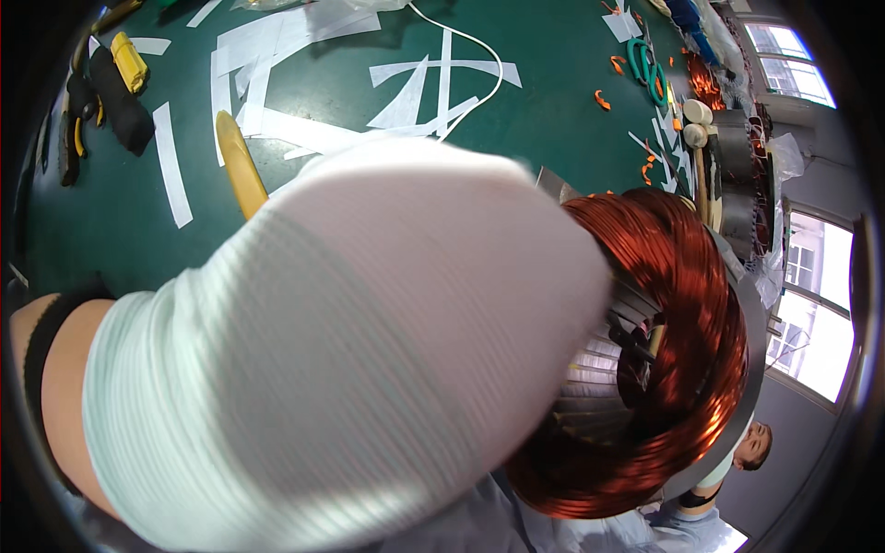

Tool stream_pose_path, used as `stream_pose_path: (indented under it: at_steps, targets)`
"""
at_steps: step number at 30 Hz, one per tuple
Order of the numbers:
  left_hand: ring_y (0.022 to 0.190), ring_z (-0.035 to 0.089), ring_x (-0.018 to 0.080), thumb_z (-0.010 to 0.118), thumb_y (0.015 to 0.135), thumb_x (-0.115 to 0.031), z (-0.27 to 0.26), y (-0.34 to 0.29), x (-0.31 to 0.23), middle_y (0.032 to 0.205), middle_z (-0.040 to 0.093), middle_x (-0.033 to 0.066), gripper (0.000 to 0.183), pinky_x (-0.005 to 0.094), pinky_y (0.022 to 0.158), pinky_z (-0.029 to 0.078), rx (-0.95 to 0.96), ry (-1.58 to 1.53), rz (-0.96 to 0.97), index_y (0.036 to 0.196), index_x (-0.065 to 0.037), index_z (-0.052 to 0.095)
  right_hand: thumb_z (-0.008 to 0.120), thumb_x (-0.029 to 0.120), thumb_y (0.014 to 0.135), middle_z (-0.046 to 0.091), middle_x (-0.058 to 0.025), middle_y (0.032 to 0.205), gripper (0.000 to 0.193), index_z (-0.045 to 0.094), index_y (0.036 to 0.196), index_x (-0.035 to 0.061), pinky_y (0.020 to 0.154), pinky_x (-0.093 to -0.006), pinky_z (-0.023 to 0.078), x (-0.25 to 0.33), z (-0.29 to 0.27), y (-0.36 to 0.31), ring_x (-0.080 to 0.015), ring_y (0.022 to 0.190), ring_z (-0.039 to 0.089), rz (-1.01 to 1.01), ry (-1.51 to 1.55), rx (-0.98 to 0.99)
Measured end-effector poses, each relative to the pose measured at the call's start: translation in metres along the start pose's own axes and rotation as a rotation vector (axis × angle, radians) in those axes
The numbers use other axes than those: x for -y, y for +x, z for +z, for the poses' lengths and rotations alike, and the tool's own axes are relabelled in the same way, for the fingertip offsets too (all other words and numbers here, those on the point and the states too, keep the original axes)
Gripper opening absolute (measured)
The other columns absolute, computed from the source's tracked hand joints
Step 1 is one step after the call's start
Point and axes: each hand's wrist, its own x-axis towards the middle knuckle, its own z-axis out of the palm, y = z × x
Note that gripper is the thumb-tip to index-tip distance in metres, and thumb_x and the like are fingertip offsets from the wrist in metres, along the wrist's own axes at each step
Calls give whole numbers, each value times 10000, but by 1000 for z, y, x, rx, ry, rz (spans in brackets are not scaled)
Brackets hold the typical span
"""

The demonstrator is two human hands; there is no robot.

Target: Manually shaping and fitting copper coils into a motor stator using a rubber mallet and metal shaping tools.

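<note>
A white ribbed knit glove or sleeve on my left hand and forearm (369, 323) fills the middle of the view, very close. Bare skin and a black band show at its left end. My fingers are hidden, so what they hold, if anything, does not show. Just beyond it on the right lies a motor stator with a thick ring of copper-coloured wire windings (710, 323). Metal slots (590, 364) line its bore, and a dark thing (631, 341) is inside. A yellow curved handle-like piece (240, 166) sticks out behind the glove. My right hand is out of sight.
White paper strips (313, 129) and a white cord (498, 69) lie on the green tabletop (553, 111). Dark-handled tools and a yellow object (129, 63) are at far left. Teal-handled scissors (645, 69), mallets (698, 112) and another stator (736, 147) stand right. A person (751, 447) is lower right.
</note>
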Motion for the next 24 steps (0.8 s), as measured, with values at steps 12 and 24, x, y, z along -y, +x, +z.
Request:
stream_pose_path:
  at_steps: [12, 24]
  targets:
    - [576, 547, 199, 756, 842, -128, 14, -4, 34, 610, 540, 87, 209, 353, 556, 437, -193, -154, -26, 784, -35, 578, 699, 76, 798, 627, -201, 1169, 440, 579, 1213, -12, 875, -373, 501, -13, -13, -26, -300, 1034, 627, -196, -374, -169]
    - [675, 604, 213, 739, 863, -226, -1, -1, 35, 737, 609, 129, 280, 350, 659, 497, 23, -197, -79, 917, 20, 616, 614, 60, 801, 550, -130, 778, 164, 649, 924, -43, 638, -363, 422, -11, -23, 11, -278, 662, 514, -513, -393, -277]
